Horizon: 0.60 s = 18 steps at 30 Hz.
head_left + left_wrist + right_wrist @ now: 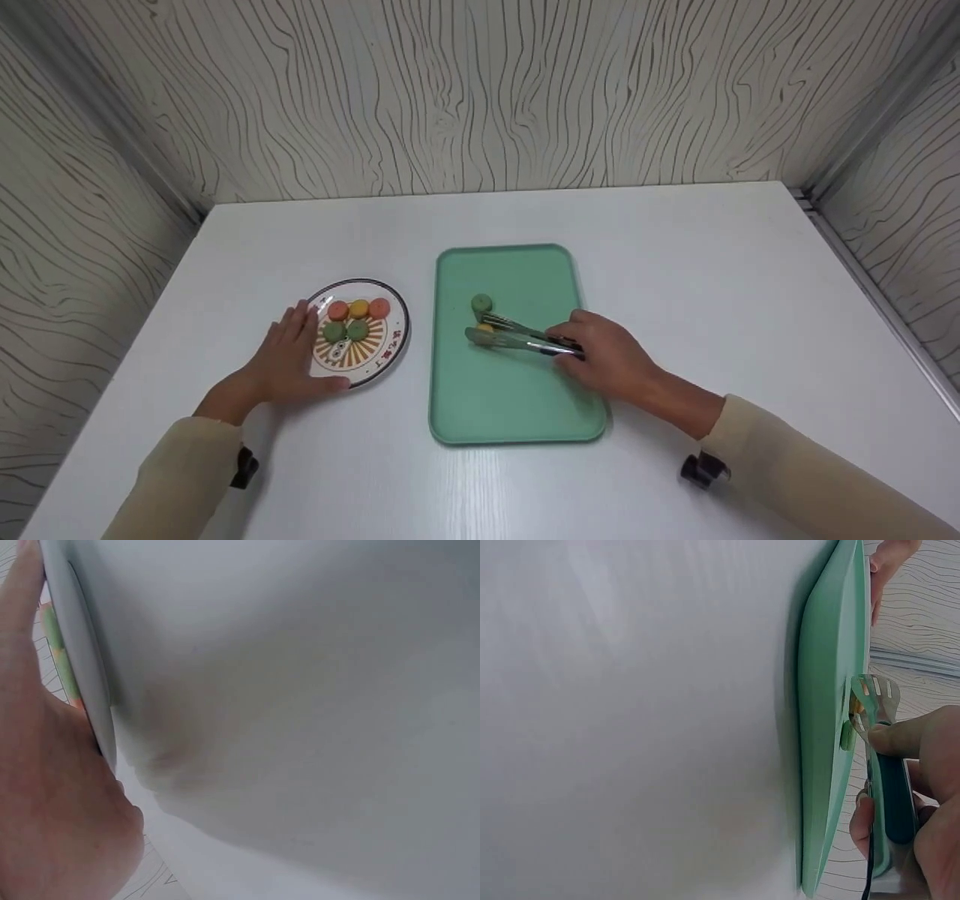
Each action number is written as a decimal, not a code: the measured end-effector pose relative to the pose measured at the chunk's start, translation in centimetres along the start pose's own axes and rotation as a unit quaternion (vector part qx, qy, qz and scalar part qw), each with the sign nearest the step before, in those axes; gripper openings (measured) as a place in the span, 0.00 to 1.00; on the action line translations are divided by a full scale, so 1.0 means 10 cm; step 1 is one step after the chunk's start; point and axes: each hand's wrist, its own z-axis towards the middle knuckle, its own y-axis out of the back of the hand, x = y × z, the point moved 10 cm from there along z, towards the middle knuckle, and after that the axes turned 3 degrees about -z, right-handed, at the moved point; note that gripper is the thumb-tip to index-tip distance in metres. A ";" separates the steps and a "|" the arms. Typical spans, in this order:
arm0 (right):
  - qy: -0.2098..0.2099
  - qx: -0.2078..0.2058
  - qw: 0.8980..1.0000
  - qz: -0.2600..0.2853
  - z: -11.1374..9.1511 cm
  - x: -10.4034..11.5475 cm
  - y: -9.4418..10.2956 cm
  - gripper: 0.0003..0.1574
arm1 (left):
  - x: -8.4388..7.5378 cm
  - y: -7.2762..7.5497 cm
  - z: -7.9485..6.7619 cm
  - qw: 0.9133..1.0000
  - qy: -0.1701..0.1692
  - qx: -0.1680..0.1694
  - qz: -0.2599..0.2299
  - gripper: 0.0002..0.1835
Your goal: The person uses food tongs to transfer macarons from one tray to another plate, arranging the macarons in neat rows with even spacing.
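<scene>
My right hand point(611, 356) grips metal tongs point(525, 342) with dark handles over the green tray point(510, 405). Between the tongs' slotted tips sits a yellow macaron point(486, 328), partly covered by them in the head view. A green macaron point(481, 302) lies on the tray just beyond the tips. To the left, my left hand point(285, 364) rests at the rim of a round patterned plate point(386, 349), fingers extended along its left side and thumb at the near edge. On that plate are two green macarons point(358, 330), two reddish ones point(379, 308) and a yellow one point(359, 308).
Tray and plate stand side by side on a white table point(675, 262), a narrow strip of tabletop between them. Wood-grain-patterned panels point(480, 97) rise behind and at both sides. A small black device point(703, 471) sits at the right sleeve.
</scene>
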 end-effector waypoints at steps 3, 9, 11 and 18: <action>-0.002 0.002 1.000 0.002 0.02 0.02 0.01 0.16 | -0.02 0.01 -0.01 1.000 -0.002 -0.002 -0.003 0.70; -0.010 0.001 1.000 0.002 0.08 0.07 0.06 0.16 | 0.02 -0.02 0.02 1.000 -0.015 -0.012 -0.015 0.71; -0.013 0.000 1.000 0.002 0.11 0.09 0.08 0.16 | 0.04 -0.03 0.02 1.000 -0.017 -0.012 -0.014 0.72; -0.010 0.002 1.000 0.010 0.22 0.19 0.10 0.16 | 0.08 -0.05 0.03 1.000 -0.010 -0.010 -0.012 0.73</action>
